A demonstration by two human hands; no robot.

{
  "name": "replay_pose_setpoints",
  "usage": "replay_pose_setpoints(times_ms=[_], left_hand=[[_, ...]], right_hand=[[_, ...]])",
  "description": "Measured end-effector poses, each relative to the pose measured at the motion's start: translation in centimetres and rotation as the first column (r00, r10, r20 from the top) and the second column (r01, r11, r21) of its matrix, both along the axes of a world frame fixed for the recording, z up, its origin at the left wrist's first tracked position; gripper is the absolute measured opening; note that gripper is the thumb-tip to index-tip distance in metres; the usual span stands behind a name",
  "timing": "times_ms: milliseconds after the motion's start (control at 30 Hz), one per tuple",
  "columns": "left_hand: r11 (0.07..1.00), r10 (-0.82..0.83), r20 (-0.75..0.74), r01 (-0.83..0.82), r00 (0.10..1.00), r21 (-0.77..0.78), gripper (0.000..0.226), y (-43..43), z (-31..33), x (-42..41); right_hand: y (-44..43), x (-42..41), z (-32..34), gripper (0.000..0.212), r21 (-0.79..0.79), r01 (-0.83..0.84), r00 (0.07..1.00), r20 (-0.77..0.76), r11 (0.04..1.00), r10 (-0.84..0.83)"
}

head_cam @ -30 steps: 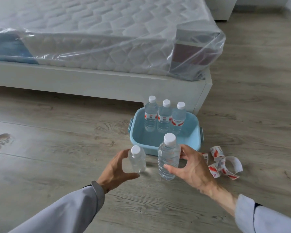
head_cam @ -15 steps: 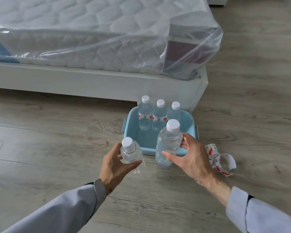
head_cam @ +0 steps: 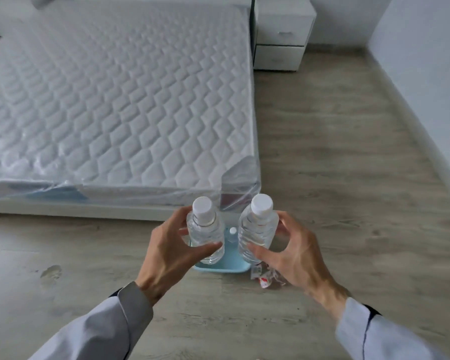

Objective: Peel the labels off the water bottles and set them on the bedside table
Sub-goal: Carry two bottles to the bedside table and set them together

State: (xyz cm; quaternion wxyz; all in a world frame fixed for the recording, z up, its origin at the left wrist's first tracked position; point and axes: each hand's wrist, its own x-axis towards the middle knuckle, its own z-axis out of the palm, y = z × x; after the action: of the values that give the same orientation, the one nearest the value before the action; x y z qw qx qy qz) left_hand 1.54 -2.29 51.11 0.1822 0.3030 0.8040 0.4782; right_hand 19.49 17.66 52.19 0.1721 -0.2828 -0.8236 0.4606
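My left hand grips a clear, label-free water bottle with a white cap, held upright. In my right hand is a second bare bottle, also upright. Both are raised above the light blue tub on the floor. Between the two bottles one white cap of a bottle in the tub shows; the rest of the tub's contents are hidden. Peeled red-and-white labels lie on the floor just right of the tub. The white bedside table stands far back beside the bed.
A plastic-wrapped quilted mattress on a white bed frame fills the left and middle. Wood floor runs along the bed's right side up to the bedside table. A white wall bounds the right side.
Both hands closed on the two bare bottles and lifted them off the floor. The view has risen and tilted up, now showing the whole mattress and the bedside table.
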Motion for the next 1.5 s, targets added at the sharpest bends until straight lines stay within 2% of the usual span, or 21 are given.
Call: replay_pose_setpoints(times_ms=[133,267,367,500,733,1000,1200,1500], left_hand=[[0.997,-0.072,0.008,0.072,0.997,0.035,0.064,2.9,16.4,0.6],[0.986,-0.154,-0.054,0.157,0.987,0.049,0.063,6.8,29.6,1.1],[0.976,-0.191,-0.129,0.202,0.973,0.083,0.063,10.6,36.6,2.0],[0.966,-0.185,-0.188,0.213,0.965,0.144,0.062,16.8,42.3,4.5],[0.960,-0.099,-0.183,0.142,0.978,0.240,0.060,30.3,46.5,11.1],[0.960,-0.076,-0.103,0.101,0.992,0.261,0.058,44.7,48.9,13.2],[0.953,-0.067,-0.101,0.093,0.993,0.288,0.057,57.1,48.6,9.0],[0.944,-0.046,-0.108,0.079,0.993,0.319,0.054,75.9,49.6,-4.4]], right_hand=[[1.7,1.8,16.6,0.062,-0.012,0.036,0.999,-0.040,0.999,-0.037],[5.1,4.0,29.6,0.071,0.017,0.058,0.996,-0.075,0.998,-0.057],[8.8,5.9,36.6,0.061,0.045,0.103,0.988,-0.120,0.994,-0.097],[15.1,8.7,42.1,0.052,0.077,0.115,0.979,-0.177,0.990,-0.100],[29.7,13.6,45.5,0.044,0.074,0.078,0.970,-0.236,0.994,-0.058],[44.6,14.7,47.6,0.051,0.053,0.039,0.969,-0.245,0.998,-0.025],[57.1,10.4,47.7,0.045,0.093,0.046,0.970,-0.242,0.995,-0.022],[76.7,-3.2,49.4,0.046,0.161,0.039,0.975,-0.223,0.986,-0.002]])
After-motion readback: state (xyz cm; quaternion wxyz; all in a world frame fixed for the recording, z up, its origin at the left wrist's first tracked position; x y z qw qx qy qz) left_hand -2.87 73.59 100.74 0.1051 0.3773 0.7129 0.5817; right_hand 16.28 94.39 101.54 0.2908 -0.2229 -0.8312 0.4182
